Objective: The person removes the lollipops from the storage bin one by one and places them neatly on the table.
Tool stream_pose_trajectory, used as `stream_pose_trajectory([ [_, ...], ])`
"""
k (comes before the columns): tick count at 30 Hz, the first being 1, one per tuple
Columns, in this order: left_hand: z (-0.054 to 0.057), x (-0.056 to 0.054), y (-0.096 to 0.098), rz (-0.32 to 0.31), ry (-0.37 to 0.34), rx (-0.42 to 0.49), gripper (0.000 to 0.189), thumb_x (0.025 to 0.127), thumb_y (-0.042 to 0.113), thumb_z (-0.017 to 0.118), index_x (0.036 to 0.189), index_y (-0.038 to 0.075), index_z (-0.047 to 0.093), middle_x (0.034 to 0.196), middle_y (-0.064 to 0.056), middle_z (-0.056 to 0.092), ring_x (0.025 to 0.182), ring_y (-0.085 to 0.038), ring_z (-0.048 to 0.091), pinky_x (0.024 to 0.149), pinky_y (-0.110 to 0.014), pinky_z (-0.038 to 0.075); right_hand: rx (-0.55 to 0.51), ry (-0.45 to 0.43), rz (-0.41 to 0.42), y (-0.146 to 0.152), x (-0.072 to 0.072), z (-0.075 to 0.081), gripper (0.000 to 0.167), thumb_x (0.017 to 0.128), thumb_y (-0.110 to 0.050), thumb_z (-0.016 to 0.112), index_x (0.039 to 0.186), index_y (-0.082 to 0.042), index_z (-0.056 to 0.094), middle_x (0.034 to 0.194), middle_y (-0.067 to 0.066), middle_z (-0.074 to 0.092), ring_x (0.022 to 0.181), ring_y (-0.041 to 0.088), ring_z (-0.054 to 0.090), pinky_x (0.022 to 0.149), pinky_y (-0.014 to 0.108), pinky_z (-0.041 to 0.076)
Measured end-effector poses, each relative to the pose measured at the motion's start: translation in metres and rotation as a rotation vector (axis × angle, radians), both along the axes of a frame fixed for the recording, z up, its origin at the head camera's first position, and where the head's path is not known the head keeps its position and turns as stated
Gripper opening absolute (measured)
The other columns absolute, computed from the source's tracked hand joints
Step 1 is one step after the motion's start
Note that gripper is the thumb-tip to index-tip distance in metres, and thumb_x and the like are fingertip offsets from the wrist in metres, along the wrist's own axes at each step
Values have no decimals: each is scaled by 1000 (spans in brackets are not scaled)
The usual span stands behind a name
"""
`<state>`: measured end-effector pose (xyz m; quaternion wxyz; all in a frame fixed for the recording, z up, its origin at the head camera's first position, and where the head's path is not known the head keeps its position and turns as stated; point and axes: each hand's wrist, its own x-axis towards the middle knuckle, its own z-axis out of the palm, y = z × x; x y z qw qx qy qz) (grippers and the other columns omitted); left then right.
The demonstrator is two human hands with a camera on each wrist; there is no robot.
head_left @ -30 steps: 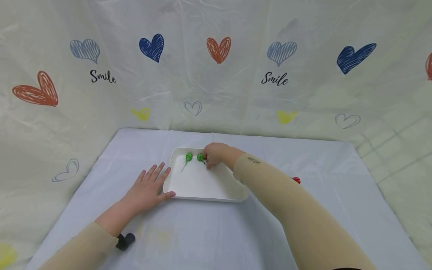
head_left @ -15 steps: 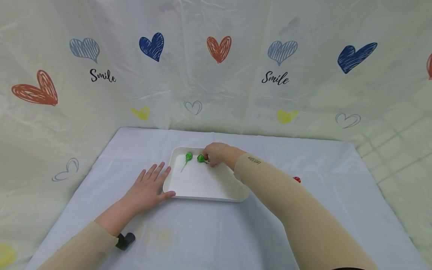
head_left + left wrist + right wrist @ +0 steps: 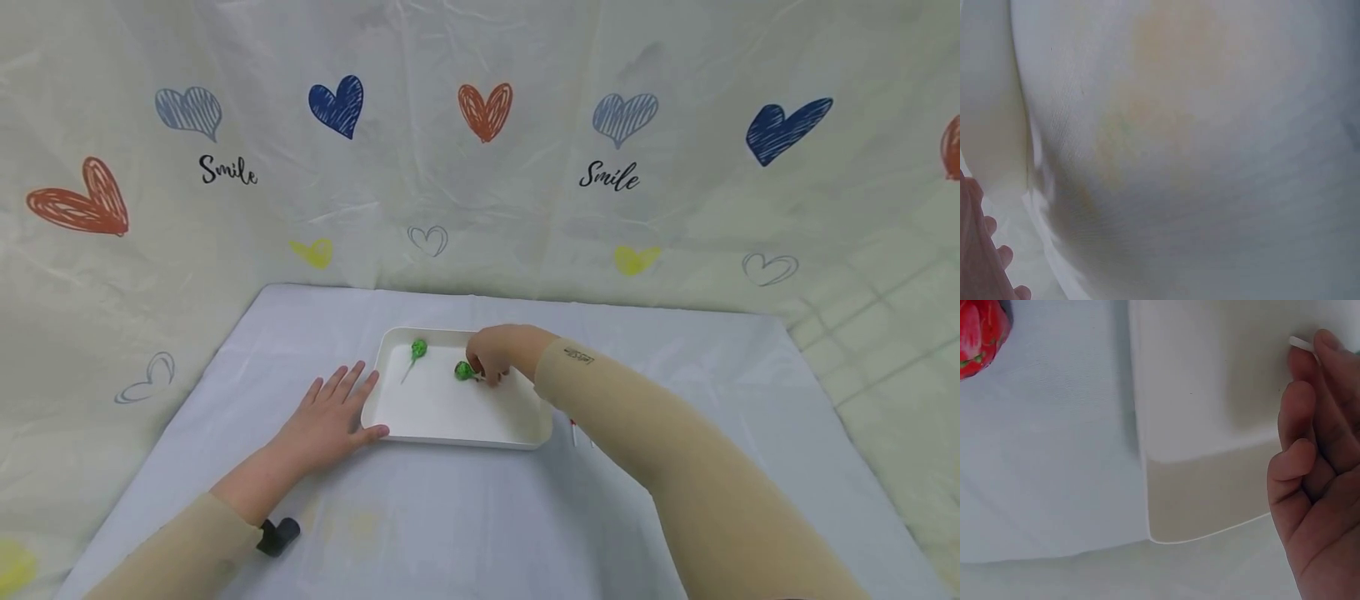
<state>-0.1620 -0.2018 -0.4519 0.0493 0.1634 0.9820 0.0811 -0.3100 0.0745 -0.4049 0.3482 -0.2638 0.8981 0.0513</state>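
Note:
My right hand (image 3: 501, 352) pinches the stick of a green-wrapped lollipop (image 3: 463, 370) over the right half of a shallow white tray (image 3: 450, 441). In the right wrist view, the white stick end (image 3: 1301, 343) pokes out between thumb and forefinger, with the other fingers curled. A second green lollipop (image 3: 418, 348) lies at the tray's back left, its stick slanting toward the front. Fingers spread, my left hand (image 3: 326, 423) rests at the tray's left side with the thumb on the front left corner. Only its fingertips and side show in the left wrist view.
Right of the tray lies a red-wrapped lollipop (image 3: 980, 336); in the head view the right sleeve hides its head and thin sticks (image 3: 574, 433) show beside the sleeve. A white cloth (image 3: 420, 525) covers the table. Behind hangs a heart-printed curtain (image 3: 525, 225).
The right hand has moved right and nearer, carrying the green lollipop from the tray's back. Its sleeve now covers the red candy head seen before. The left hand has stayed put.

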Motion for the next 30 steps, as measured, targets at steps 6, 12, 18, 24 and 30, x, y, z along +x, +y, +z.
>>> stream_pose_trajectory([
  [6,-2,1,-1,2,7,5,95,90,67,55,159,10,22,164,-16,14,149,-41,12,117,-64,10,-6,-6,-11,6,8,5,10,88,-14,75,91,-17,66,85,-2,66,78,16,60,74,30,50],
  [12,-5,0,-3,-5,25,11,99,88,77,46,159,11,22,164,-16,15,149,-40,13,117,-63,10,-128,60,-23,20,13,22,21,87,-23,78,105,-20,68,104,-2,63,89,17,64,80,32,52],
  [18,-3,0,-2,-9,25,14,100,88,78,43,159,11,22,164,-16,15,149,-40,13,117,-64,11,-198,98,-14,27,7,28,28,88,-28,77,113,-19,70,104,-3,63,95,15,59,85,33,51],
  [24,-2,1,-2,-6,25,22,100,88,78,44,159,11,21,165,-15,14,149,-40,13,117,-63,11,-271,106,-23,28,3,26,22,89,-25,75,111,-21,72,102,-4,64,96,15,58,85,32,51],
  [30,-3,1,-2,-7,25,33,99,88,78,44,159,12,22,165,-15,14,149,-40,13,117,-63,11,-287,121,8,22,3,20,22,93,-22,71,114,-28,73,106,-8,65,101,12,57,90,30,49],
])
